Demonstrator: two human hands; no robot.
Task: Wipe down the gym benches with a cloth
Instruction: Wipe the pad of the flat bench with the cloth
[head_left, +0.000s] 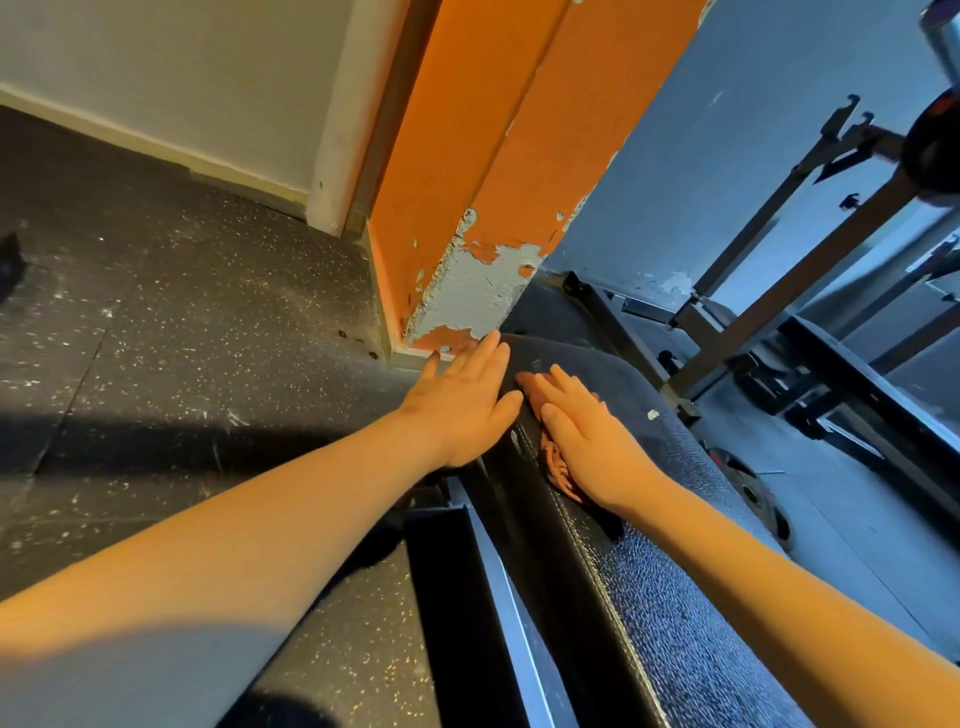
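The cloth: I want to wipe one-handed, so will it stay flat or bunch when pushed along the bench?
The cloth looks soft and floppy, wrinkled beneath the flat right hand, so it probably bunches unless pressed. The pebbled bench pad may drag on it slightly.

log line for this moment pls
step: wipe bench pad | right hand: flat, pressing cloth on pad | left hand: open, at pad's left edge
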